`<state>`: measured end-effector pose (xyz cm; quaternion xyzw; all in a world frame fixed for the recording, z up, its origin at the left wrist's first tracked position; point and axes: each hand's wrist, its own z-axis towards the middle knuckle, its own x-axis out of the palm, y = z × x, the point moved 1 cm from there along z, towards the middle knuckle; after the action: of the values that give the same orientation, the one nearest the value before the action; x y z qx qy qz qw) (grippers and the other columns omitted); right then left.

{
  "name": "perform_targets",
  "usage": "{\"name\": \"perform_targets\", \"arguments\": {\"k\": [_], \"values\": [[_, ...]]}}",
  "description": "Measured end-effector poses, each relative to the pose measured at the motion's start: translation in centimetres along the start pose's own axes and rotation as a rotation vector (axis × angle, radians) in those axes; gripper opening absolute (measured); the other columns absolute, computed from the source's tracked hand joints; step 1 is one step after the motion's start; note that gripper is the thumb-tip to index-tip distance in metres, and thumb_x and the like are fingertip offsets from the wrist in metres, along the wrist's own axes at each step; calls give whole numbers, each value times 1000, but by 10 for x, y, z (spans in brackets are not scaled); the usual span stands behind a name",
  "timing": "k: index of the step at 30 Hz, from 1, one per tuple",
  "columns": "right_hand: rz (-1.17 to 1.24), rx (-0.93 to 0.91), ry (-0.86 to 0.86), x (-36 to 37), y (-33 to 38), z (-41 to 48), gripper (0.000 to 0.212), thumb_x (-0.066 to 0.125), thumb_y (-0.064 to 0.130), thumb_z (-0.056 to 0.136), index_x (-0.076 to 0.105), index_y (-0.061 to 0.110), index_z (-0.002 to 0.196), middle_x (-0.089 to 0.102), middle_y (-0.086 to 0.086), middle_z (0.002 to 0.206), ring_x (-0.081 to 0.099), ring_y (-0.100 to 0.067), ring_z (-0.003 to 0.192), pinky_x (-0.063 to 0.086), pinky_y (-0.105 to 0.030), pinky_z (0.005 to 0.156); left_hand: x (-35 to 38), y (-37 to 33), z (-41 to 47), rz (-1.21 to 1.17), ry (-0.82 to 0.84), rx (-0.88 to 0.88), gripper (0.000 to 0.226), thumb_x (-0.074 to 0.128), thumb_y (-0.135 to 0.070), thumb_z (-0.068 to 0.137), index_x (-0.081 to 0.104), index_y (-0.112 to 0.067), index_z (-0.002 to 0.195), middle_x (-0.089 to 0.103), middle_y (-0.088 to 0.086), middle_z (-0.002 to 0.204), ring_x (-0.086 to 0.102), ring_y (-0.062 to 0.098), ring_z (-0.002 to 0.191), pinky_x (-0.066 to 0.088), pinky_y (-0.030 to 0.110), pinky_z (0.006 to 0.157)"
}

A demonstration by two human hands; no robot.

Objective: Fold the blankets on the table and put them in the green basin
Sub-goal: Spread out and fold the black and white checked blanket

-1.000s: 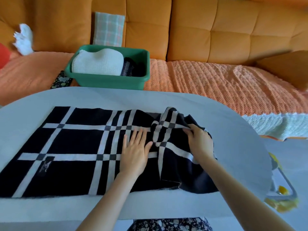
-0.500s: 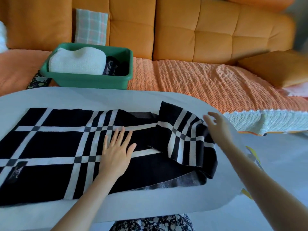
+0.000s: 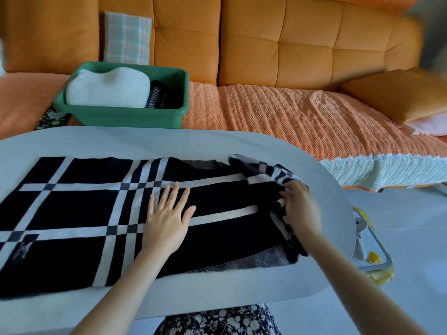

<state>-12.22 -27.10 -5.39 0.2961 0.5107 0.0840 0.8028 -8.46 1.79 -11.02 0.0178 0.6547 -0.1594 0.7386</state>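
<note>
Head view: left hand (image 3: 167, 221) flat, fingers spread, apparently pinning checked blanket (image 3: 72, 209) at frame centre so right hand (image 3: 298, 206), fingers clamped on its bunched end, can fold.

- A black-and-white plaid blanket (image 3: 84, 213) covers most of the table (image 3: 169, 143); bare strips run along the far edge, the near edge and the rounded right end.
- Just beyond the far edge, a green basin (image 3: 121, 117) sits on the sofa seat (image 3: 278, 112).
- A white folded blanket (image 3: 106, 93) fills the basin's left side above the rim; a dark striped cloth (image 3: 157, 97) lies lower on the right, open above.
</note>
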Motion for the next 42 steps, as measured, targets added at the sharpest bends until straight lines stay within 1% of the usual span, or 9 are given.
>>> {"name": "perform_targets", "arguments": {"k": [5,8,12,15,20,23,30,38,42], "values": [[-135,182,97,-58,-49,25,12,53,9,92,63,6,98,65,-13,90,58,-33,83,44,-38,63,1,0,0,0,-3,-2,69,-15,-60,82,-1,-31,144,-3,-5,155,-6,13,144,-5,42,117],[-268,310,219,-69,-67,24,24,53,11,90,63,10,112,67,-16,104,58,-34,101,50,-43,80,0,-1,-1,1,-10,1,70,-14,-60,82,0,-31,145,-3,-4,155,-5,14,144,-5,42,117],[-223,107,5,-74,-34,24,25,48,12,93,64,12,112,63,-9,113,55,-30,104,47,-41,81,0,-2,0,9,-14,3,71,-15,-60,83,1,-30,145,-2,-3,155,-5,15,144,-3,43,117],[-144,-101,1,-56,16,33,24,50,11,92,64,11,112,61,-6,117,46,-25,116,41,-38,92,2,-2,0,17,-11,8,69,-11,-59,86,5,-29,147,1,-2,156,-3,16,144,0,45,117],[22,-287,400,21,82,58,27,50,12,95,63,15,118,61,0,120,51,-16,115,38,-24,92,1,-3,-1,16,-16,6,69,-7,-58,89,13,-29,148,7,-1,156,3,17,144,5,46,117],[45,-238,581,65,98,71,26,50,13,95,64,15,116,64,-2,120,57,-19,111,45,-29,94,0,-3,-1,22,-20,2,66,1,-56,93,24,-26,147,19,2,155,15,20,143,15,49,115],[-251,-162,615,89,81,112,40,65,44,84,61,12,107,61,-5,107,43,-25,112,42,-35,91,2,-1,1,38,-47,11,60,10,-53,96,34,-24,143,30,4,151,26,22,140,22,50,113],[-392,-90,286,103,79,120,30,60,29,89,57,10,113,54,-9,121,39,-29,120,33,-36,97,3,-1,0,48,-75,19,58,13,-52,97,31,-25,145,27,3,152,21,21,142,12,45,114],[-188,-358,248,103,96,110,17,62,23,88,64,11,99,60,-5,108,44,-25,106,30,-31,87,2,-1,0,36,-70,14,58,15,-51,97,32,-23,145,28,4,152,23,22,141,22,50,114]]}}
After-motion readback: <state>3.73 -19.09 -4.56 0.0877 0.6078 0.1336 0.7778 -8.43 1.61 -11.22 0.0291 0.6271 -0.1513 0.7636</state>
